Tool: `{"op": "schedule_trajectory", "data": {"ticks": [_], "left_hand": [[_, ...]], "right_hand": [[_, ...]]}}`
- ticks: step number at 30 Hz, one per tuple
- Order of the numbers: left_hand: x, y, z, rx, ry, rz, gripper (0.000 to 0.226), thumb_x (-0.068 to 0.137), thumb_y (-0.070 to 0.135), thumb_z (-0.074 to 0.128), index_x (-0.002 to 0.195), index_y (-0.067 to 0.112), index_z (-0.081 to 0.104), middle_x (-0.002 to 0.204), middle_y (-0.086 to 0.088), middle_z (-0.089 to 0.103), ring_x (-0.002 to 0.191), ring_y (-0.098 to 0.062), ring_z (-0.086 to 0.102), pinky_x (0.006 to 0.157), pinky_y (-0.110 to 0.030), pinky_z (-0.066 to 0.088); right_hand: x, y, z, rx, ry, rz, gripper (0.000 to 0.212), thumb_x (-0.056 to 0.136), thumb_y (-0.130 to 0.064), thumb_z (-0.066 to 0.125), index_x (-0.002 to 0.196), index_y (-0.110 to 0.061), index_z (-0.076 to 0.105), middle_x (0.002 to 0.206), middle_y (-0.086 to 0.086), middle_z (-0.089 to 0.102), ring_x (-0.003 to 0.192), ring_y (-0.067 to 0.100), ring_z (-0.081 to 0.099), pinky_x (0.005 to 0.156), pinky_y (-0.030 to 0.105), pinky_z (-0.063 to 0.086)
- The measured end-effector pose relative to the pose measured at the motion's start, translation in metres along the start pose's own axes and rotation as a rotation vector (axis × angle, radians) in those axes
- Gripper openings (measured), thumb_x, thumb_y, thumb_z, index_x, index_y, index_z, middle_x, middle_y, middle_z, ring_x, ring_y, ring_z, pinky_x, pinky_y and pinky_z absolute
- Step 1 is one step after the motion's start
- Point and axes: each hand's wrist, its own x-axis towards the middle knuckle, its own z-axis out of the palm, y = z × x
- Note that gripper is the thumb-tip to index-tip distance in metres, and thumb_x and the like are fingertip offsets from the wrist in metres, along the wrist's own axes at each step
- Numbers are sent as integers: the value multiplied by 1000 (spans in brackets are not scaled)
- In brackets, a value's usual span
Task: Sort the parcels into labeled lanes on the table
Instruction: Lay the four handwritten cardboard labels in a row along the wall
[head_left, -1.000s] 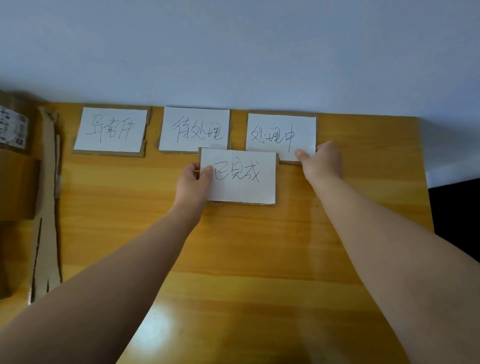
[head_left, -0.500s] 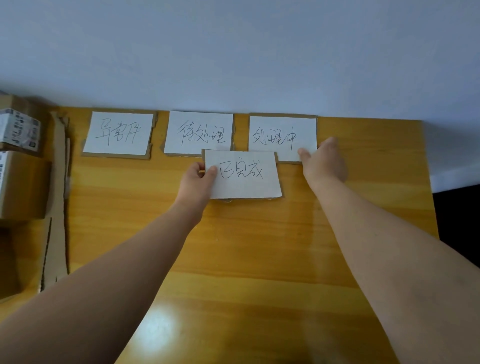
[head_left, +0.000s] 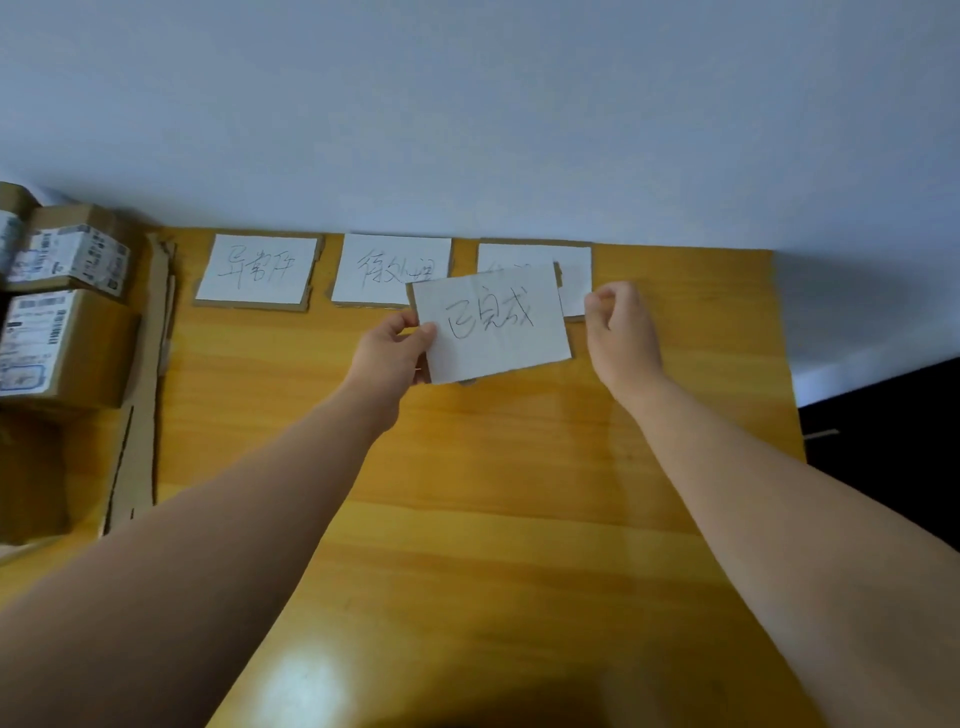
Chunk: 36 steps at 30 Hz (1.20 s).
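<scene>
Three handwritten lane label cards lie along the far edge of the wooden table (head_left: 519, 519): a left card (head_left: 257, 269), a middle card (head_left: 384, 267), and a right card (head_left: 575, 278) that is partly covered. My left hand (head_left: 389, 358) pinches the left edge of a fourth label card (head_left: 491, 322), lifted and tilted over the right card. My right hand (head_left: 621, 332) hovers just right of that card with fingers curled, holding nothing. Brown parcels with shipping labels are stacked at the far left, one upper (head_left: 72, 249) and one lower (head_left: 57, 345).
Flat strips of torn cardboard (head_left: 140, 415) lie along the table's left side beside the parcels. A pale wall rises right behind the table's far edge. The table's right edge drops to a dark floor (head_left: 883, 441).
My left hand has lifted the fourth card and carried it right, over the right label card. My right hand has let go of the right card and curled shut. The view shifted left, showing more parcels.
</scene>
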Motion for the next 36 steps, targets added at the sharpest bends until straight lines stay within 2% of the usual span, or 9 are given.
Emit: {"op": "schedule_trajectory", "data": {"ticks": [3, 6, 11, 15, 18, 23, 27, 32, 36], "left_hand": [[-12, 7, 23, -43, 27, 27, 13, 97, 18, 52, 109, 15, 59, 96, 2, 66, 85, -15, 64, 69, -28, 55], [-22, 11, 46, -47, -28, 62, 10, 97, 19, 52, 104, 17, 59, 96, 3, 67, 87, -16, 64, 71, -28, 56], [-34, 1, 81, 77, -42, 85, 13, 97, 21, 51, 105, 14, 59, 103, -3, 67, 93, -21, 63, 76, -33, 56], [-36, -6, 106, 141, -9, 66, 10, 98, 20, 50, 105, 17, 57, 109, -6, 64, 96, -24, 62, 72, -34, 57], [-32, 2, 125, 129, -44, 69, 10, 98, 19, 50, 106, 16, 54, 104, -3, 62, 85, -17, 61, 57, -23, 52], [-19, 9, 152, 192, -169, 97, 16, 98, 18, 50, 110, 9, 55, 100, -4, 63, 72, -10, 58, 44, -13, 46], [-4, 9, 170, 248, -196, 71, 25, 99, 21, 48, 119, 7, 54, 92, -2, 61, 68, -10, 55, 45, -13, 45], [15, 7, 186, 404, -242, 40, 36, 100, 33, 43, 123, 8, 53, 91, 1, 62, 74, -14, 59, 71, -30, 50], [30, 8, 181, 782, -141, 205, 40, 99, 38, 41, 125, 10, 53, 109, -5, 62, 92, -21, 58, 78, -34, 48]], "right_hand": [[-17, 1, -19, 186, -60, 66, 46, 97, -43, 45, 132, -13, 40, 121, 7, 52, 105, 18, 53, 91, 34, 47], [-35, 10, -36, 256, -115, 102, 63, 91, -47, 57, 141, -18, 32, 138, 6, 45, 123, 18, 46, 101, 36, 43], [-64, 25, -55, 387, 26, 91, 82, 81, -28, 72, 147, -22, 23, 144, 2, 33, 130, 15, 37, 110, 37, 37], [-80, 36, -66, -86, 11, -114, 88, 78, -34, 75, 149, -29, 22, 150, 8, 16, 136, 27, 24, 109, 36, 32], [-77, 50, -75, -525, -39, -225, 64, 82, -42, 69, 139, -29, 43, 157, 14, 15, 144, 37, 12, 117, 50, 14], [-58, 76, -88, -628, 63, -544, 32, 66, -7, 84, 93, -12, 66, 105, 12, 65, 99, 33, 63, 83, 45, 51], [-40, 91, -96, -596, 45, -666, 27, 68, 5, 75, 89, -10, 68, 89, 8, 67, 77, 27, 66, 61, 34, 54], [-12, 110, -89, -649, -4, -581, 30, 64, 7, 76, 87, -11, 70, 76, 3, 67, 57, 22, 59, 40, 25, 43], [4, 119, -85, -695, -66, -501, 47, 64, 7, 76, 106, -12, 68, 95, 7, 70, 68, 27, 64, 39, 26, 44]]}}
